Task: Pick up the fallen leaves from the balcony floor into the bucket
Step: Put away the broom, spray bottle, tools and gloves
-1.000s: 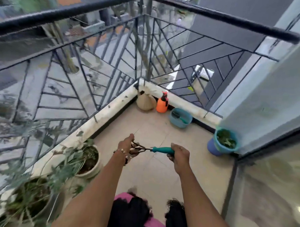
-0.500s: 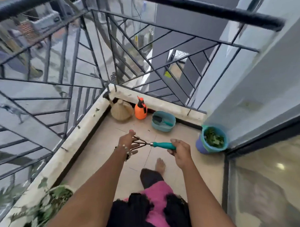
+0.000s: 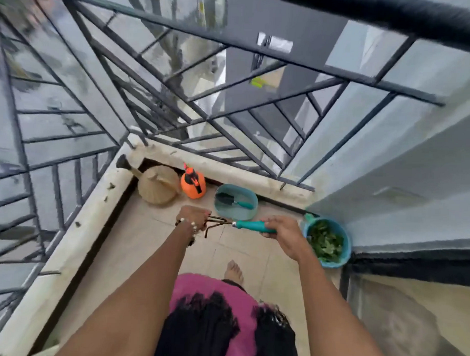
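A blue bucket (image 3: 344, 244) holding green leaves stands on the balcony floor by the right wall. My right hand (image 3: 282, 232) grips the teal handle of a small hand rake (image 3: 249, 225), just left of the bucket. My left hand (image 3: 192, 216) holds the rake's metal prongs at the other end. Both hands are at waist height above the beige tiled floor (image 3: 151, 244). A few small leaf bits lie on the ledge (image 3: 94, 213) at the left.
In the far corner stand a tan watering can (image 3: 159, 186), an orange spray bottle (image 3: 193, 185) and a teal tub (image 3: 250, 213) with a trowel in it. A black metal railing (image 3: 233, 39) runs along the ledge. My bare foot (image 3: 234, 271) is on the tiles.
The view has moved forward towards the corner; the potted plants at the left have left the frame. Both hands keep hold of the rake, now closer to the bucket.
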A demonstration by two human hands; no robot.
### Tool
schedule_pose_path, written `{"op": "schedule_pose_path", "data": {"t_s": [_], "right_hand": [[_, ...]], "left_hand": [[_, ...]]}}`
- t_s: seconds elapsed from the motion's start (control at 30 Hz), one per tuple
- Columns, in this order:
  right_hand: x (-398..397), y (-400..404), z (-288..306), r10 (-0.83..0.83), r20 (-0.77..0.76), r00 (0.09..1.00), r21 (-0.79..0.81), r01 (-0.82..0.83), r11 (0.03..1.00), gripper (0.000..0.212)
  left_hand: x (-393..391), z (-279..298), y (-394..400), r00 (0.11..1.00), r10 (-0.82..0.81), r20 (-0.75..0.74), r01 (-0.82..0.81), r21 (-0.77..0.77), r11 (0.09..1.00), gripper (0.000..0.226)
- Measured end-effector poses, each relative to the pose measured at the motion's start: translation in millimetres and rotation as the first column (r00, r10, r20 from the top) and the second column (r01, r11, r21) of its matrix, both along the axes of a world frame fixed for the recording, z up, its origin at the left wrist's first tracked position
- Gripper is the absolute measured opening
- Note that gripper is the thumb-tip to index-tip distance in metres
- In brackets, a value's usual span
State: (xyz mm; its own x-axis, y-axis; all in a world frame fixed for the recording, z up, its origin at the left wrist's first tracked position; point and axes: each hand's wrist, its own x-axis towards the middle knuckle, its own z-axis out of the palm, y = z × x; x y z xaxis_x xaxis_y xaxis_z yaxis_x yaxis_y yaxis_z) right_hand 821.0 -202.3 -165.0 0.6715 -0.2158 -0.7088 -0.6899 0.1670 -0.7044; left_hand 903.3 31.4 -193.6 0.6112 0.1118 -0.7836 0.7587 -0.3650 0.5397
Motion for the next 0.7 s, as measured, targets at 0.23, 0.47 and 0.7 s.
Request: {"op": "schedule_pose_path", "data": {"t_s": [0.23, 0.47, 0.7], "right_hand": [[78, -26, -77, 0.356, -0.166, 0.920, -0.127, -0.378, 0.917, 0.012], [158, -25, -238, 0.801, -0.325, 0.503, -0.214, -0.864, 0.456, 0.038], [196, -9, -429, 0.739, -0.418, 0.528, -0.414, -0.835, 0.362, 0.038]], "left_hand": [[87, -69, -24, 0.982, -0.181, -0.060, 0.184, 0.049, 0.982, 0.016], [150, -206, -26, 0.905, -0.422, -0.054, 0.424, 0.033, 0.905, 0.017], [186, -355, -40, 0.834, -0.539, 0.117, 0.520, 0.161, 0.839, 0.053]]}}
